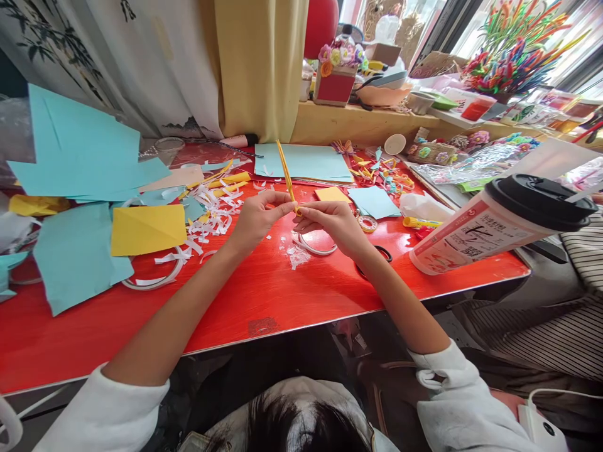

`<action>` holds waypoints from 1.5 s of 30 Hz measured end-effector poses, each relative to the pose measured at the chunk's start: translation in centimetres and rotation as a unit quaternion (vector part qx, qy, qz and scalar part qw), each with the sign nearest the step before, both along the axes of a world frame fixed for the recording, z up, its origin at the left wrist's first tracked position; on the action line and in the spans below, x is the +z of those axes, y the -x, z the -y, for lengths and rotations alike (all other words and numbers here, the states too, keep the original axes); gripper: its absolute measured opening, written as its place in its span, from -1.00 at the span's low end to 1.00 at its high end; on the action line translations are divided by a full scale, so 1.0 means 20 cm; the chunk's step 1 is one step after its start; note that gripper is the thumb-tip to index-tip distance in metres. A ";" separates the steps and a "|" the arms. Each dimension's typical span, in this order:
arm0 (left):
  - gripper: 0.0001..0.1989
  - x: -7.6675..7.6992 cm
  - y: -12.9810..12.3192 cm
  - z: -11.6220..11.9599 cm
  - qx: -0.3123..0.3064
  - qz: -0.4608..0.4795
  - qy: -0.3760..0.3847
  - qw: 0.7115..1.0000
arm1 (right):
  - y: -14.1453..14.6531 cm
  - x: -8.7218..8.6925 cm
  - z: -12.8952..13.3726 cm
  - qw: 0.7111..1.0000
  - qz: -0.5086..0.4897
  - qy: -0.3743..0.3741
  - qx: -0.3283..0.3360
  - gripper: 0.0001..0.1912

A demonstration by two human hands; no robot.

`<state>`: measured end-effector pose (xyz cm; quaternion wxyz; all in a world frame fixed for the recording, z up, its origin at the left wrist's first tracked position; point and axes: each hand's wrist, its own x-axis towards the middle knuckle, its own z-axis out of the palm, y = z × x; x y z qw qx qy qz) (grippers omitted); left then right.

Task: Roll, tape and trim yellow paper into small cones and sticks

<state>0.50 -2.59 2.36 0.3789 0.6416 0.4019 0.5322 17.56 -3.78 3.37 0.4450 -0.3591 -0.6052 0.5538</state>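
Over the middle of the red table (282, 295), a narrow yellow paper strip (284, 164) rises from between my fingertips, its upper end pointing away from me. My left hand (260, 220) pinches it from the left. The fingers of my right hand (333, 225) are closed on its lower end, where a small yellow bit shows; its exact shape is too small to make out. Below my hands lie a white ring (323, 251) and clear scraps (298, 256). Beside my right wrist are a tape roll (367, 223) and a black-handled tool (384, 253), partly hidden by my forearm.
Blue paper sheets (85, 169) and a yellow sheet (148, 230) cover the left side, beside white paper shreds (219, 213). A blue stack (304, 162) lies at the back, near coloured scraps (377, 172). A large lidded cup (485, 226) leans at right, beside a striped cloth (541, 333).
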 end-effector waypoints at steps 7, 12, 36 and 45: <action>-0.81 0.01 -0.01 0.02 -0.007 -0.042 -0.030 0.999 | 0.01 -0.02 0.00 0.998 0.038 -0.046 -0.024 -0.72; -0.83 0.00 -0.01 0.03 0.027 -0.086 -0.065 0.994 | 0.01 -0.06 -0.01 0.993 0.069 -0.090 -0.026 -0.69; -0.77 -0.02 -0.02 0.04 0.043 -0.186 -0.120 0.974 | 0.01 -0.05 -0.02 0.997 0.044 -0.059 -0.002 -0.66; -0.74 0.00 -0.01 0.05 0.006 -0.215 -0.114 0.970 | 0.01 -0.06 -0.04 0.998 0.029 -0.050 -0.025 -0.66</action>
